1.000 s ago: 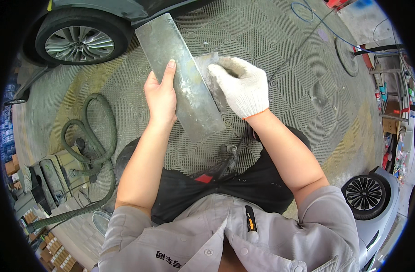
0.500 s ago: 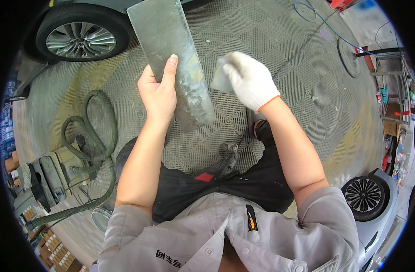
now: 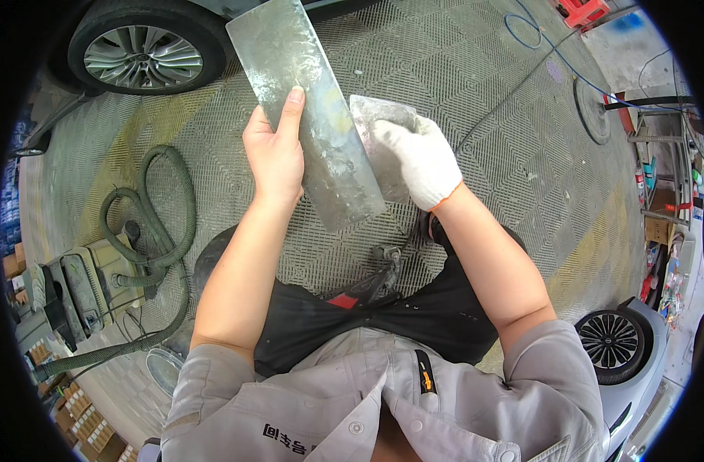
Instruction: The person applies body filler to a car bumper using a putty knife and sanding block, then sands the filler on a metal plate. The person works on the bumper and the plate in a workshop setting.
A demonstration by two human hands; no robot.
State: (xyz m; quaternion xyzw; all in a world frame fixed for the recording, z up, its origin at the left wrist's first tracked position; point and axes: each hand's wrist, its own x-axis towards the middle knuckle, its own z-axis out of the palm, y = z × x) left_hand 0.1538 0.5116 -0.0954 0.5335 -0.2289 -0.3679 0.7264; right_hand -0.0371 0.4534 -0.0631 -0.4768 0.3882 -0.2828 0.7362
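My bare left hand grips a long, flat, grey metal plate, thumb on its face, the plate tilted with its upper end leftward. Whitish smears and a yellowish patch mark the plate. My right hand, in a white knit glove with an orange cuff, is closed on a smaller, smudged grey scraper blade with its thumb on top. The blade lies along the long plate's right edge; whether the two touch I cannot tell.
A car wheel is at upper left, another at lower right. A coiled green hose joins a machine at left. The floor is grated. A cable, blue hose and metal rack are at right.
The smaller blade has turned and dropped beside the long plate, showing more of its face. Since half a second ago, the long plate has shifted slightly right, and my right hand slightly down.
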